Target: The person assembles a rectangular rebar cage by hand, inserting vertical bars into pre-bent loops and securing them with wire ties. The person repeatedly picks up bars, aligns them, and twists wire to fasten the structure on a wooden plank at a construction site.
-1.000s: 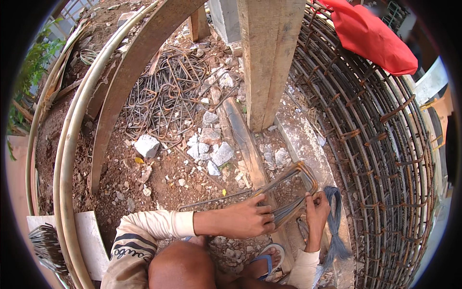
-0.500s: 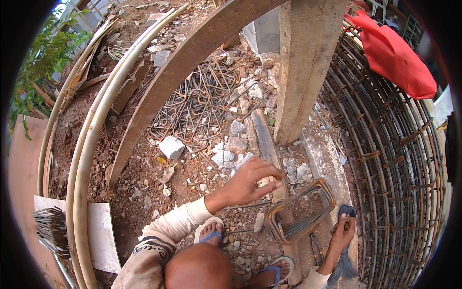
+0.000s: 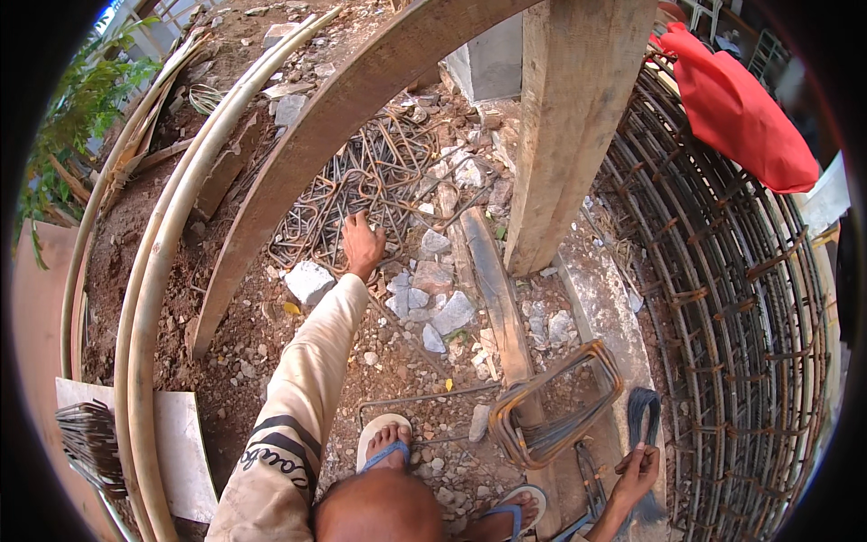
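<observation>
My left hand [image 3: 363,244] reaches out, fingers spread on the pile of bent rebar stirrups [image 3: 361,185] left of the wooden post [image 3: 564,135]; it grips nothing. My right hand [image 3: 638,470] pinches the bundle of tie wire [image 3: 643,415] below that post.

The left hand's [image 3: 363,244] fingertips sink among the pile of bent rebar stirrups [image 3: 361,185], so whether they grip one cannot be told. The right hand [image 3: 638,471] sits by the lower edge, its forearm cut off there; its fingers curl around something too small to make out. The wooden post [image 3: 573,126] hides part of the rebar cage [image 3: 722,298], and its top runs out of frame.
</observation>
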A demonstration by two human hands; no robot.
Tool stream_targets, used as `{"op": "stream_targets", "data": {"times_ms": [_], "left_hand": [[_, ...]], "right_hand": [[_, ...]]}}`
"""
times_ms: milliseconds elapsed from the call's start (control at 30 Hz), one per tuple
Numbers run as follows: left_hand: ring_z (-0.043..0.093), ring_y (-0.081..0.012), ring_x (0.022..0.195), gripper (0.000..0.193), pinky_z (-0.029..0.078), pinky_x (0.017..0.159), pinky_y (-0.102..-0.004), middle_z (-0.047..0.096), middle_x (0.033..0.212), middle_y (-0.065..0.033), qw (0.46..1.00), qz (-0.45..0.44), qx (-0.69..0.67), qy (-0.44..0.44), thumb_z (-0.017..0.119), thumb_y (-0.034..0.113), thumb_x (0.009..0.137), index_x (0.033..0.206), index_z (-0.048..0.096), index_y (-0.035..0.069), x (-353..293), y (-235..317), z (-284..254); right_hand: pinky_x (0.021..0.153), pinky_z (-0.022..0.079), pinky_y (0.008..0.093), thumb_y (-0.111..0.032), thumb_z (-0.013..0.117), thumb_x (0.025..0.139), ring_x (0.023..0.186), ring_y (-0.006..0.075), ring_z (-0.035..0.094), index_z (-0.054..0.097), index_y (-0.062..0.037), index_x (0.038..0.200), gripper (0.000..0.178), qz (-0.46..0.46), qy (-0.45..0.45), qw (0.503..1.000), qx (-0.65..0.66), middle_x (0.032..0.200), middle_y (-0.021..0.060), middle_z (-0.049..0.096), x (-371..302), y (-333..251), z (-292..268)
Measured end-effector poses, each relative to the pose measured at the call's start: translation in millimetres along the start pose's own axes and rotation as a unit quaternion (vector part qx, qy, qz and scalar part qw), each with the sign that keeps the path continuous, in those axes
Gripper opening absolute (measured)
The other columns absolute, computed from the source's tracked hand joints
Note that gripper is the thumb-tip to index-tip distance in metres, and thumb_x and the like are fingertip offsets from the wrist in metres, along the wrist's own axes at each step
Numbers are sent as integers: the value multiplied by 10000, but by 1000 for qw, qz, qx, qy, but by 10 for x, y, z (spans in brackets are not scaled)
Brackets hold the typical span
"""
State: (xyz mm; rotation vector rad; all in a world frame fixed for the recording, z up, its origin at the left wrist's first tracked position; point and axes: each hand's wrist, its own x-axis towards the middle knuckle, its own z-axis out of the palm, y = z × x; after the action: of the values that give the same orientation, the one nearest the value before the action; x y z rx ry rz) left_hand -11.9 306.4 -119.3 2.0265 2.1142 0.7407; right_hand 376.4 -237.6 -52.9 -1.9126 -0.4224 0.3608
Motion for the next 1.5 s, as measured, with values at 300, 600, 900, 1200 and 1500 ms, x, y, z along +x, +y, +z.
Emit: {"op": "stream_targets", "data": {"times_ms": [300,600,900,1200,1500], "left_hand": [[418,-404,1382,722,396,1102,-580,395,1576,-58,982,78,143,-96,714,228,866,1511,402,140,395,86,-63],[535,-365,1258,196,374,1059,-543,711,1044,-146,915,292,277,-17,556,187,947,1077,647,73,659,124,-237],[604,-314,1121,243,508,909,-416,656,992,-133,939,342,39,-4,723,47,789,1007,619,21,287,295,-1890],[619,-185,834,255,509,823,-326,602,870,-87,977,187,-83,-59,671,16,685,930,641,-46,-919,233,-2493],[590,-360,885,251,500,802,-430,584,819,-158,934,269,-124,-201,652,-8,546,757,516,-14,-1676,434,-2563]], "right_hand": [[486,360,245,-218,592,1058,495,56,419,514,-63,880,249,8,-15,1000,-23,585,-6,457,-116,-19,29],[535,409,255,-179,603,1033,569,71,487,567,-16,914,205,3,-40,993,-111,641,10,520,-252,-240,72],[538,413,254,-166,626,1014,597,66,498,589,-1,943,183,19,-53,993,-108,669,16,551,-307,-302,48],[676,501,287,-84,681,943,704,124,604,640,26,932,118,9,-94,984,-154,760,73,645,-353,-431,186],[670,511,290,-164,712,934,688,143,633,663,29,938,199,-108,-174,973,-109,756,76,664,-795,-1101,15]]}}
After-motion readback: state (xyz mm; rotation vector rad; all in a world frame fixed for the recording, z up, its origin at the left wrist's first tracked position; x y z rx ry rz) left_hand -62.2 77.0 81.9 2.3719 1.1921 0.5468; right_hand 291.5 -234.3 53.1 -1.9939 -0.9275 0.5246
